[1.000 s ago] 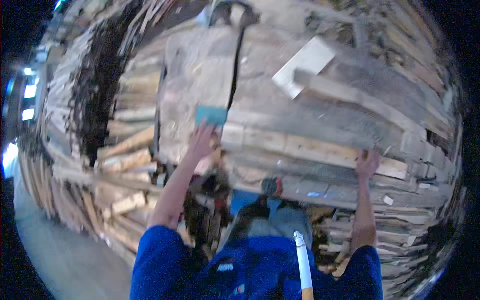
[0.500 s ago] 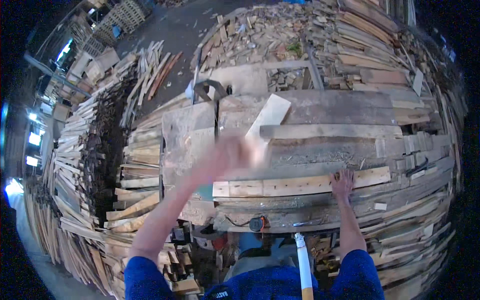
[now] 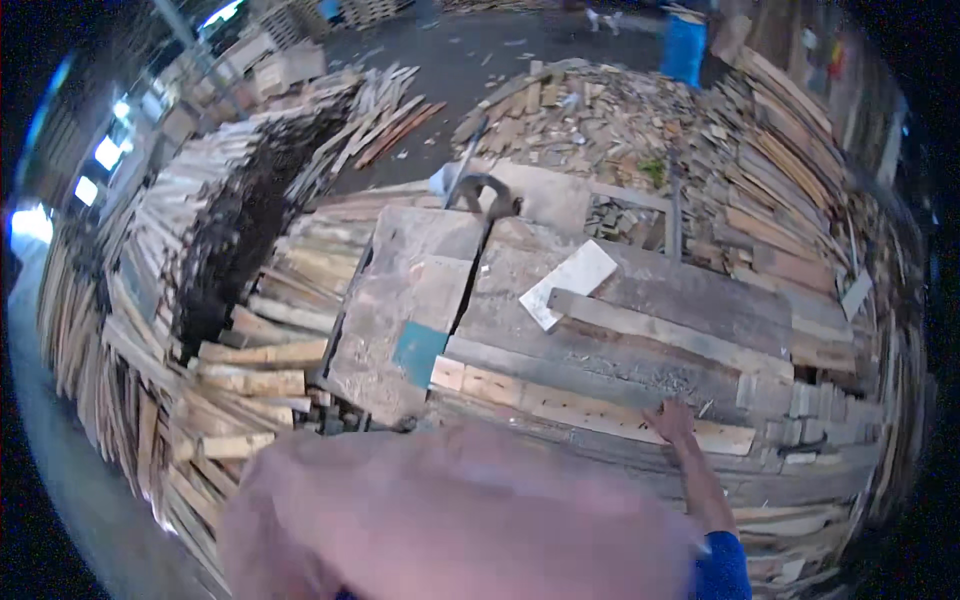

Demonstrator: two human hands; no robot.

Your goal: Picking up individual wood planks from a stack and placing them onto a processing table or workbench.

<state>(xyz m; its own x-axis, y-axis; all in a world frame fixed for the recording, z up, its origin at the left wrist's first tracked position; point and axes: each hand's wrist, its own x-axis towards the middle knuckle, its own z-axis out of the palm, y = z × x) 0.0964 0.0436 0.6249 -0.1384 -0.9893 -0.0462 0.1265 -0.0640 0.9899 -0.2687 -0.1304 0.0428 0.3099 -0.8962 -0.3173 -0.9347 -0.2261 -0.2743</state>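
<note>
My left hand point(image 3: 460, 510) is very close to the view and smeared by motion, filling the lower middle. Its fingers cannot be made out, nor whether they hold anything. Farther off, my right hand point(image 3: 672, 422) grips a long pale wooden plank point(image 3: 560, 403) near its right end, fingers curled over the far edge. Dark marks or nails dot the plank's top. It lies along the near part of a worn wooden workbench point(image 3: 530, 240). Beyond it are a longer board point(image 3: 660, 327) and a short pale board point(image 3: 570, 283) lying aslant, its near end beside the longer board's left end.
A green patch point(image 3: 420, 352) marks the bench's left section, beside a dark gap. Behind the bench spreads a heap of wood offcuts point(image 3: 590, 115). Stacked boards point(image 3: 790, 150) line the right, and more timber point(image 3: 190, 215) the left. A blue barrel point(image 3: 683, 48) stands far back.
My left hand has come from over the bench up close to the view, covering the cigarette seen earlier at the lower edge. The view has tilted up and turned. My right hand stays on the plank.
</note>
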